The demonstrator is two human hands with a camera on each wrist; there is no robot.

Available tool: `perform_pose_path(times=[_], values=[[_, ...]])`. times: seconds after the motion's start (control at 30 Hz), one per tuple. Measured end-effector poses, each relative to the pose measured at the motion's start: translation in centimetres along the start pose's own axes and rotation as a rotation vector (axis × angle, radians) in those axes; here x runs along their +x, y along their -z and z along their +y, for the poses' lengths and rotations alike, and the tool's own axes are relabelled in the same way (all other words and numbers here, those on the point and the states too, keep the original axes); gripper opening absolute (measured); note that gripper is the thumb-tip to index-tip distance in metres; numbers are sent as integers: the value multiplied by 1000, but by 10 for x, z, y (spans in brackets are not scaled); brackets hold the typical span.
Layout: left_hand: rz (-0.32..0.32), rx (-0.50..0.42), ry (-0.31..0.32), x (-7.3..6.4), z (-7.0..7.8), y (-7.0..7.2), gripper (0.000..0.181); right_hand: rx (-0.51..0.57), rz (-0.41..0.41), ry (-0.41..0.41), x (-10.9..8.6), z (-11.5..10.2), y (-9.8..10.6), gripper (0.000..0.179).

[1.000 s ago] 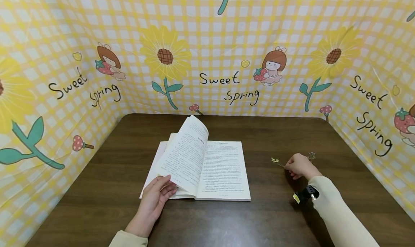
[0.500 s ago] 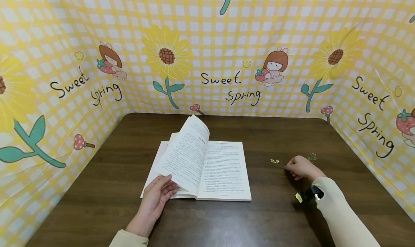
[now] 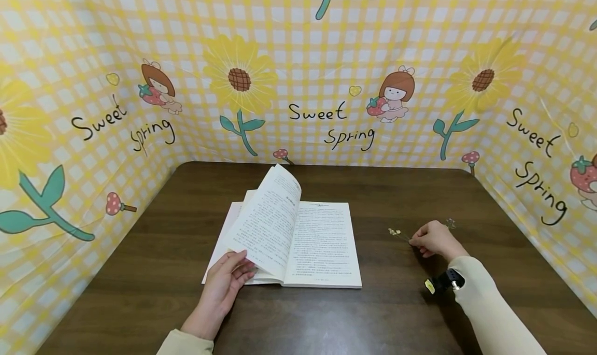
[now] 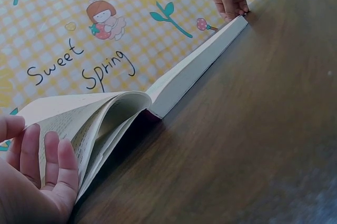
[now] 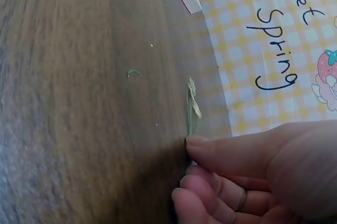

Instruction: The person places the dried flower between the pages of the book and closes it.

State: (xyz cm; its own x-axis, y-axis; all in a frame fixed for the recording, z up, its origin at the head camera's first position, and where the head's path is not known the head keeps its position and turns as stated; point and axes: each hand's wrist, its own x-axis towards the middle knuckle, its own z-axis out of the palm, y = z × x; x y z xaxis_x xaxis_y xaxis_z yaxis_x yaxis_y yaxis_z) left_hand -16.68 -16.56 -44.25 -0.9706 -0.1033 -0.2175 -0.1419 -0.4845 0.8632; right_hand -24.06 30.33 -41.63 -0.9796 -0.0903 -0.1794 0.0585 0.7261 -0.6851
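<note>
An open book lies left of the table's middle, its left-hand pages lifted and curving upward. My left hand pinches those pages at their lower corner; in the left wrist view the thumb and fingers close on the page edge. To the right of the book, my right hand holds a thin dried flower sprig by its stem, low over the table. The right wrist view shows thumb and index finger on the stem, with the pale flower head pointing away. Another small purplish-green sprig shows behind that hand, partly hidden by it.
The dark wooden table is walled on three sides by a yellow checked cloth with printed flowers. A curled green scrap lies on the wood. A small black camera is strapped to the right wrist.
Very little differs. The right hand shifts slightly with the sprig in its fingers. The left hand keeps the pages raised in the same place.
</note>
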Motion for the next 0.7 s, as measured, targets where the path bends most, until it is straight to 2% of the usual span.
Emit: perform_pose_path(times=[0.2,0.5,0.7], values=[[1,1,0,0,0,0,31,-23,-56,16,1,-3,2,13],[-8,-3,-4,1,0,0,31,-96,-115,106,4,-2,2,16],[-12,-7,-7,1,-1,1,31,-74,-142,121,3,1,3,22]])
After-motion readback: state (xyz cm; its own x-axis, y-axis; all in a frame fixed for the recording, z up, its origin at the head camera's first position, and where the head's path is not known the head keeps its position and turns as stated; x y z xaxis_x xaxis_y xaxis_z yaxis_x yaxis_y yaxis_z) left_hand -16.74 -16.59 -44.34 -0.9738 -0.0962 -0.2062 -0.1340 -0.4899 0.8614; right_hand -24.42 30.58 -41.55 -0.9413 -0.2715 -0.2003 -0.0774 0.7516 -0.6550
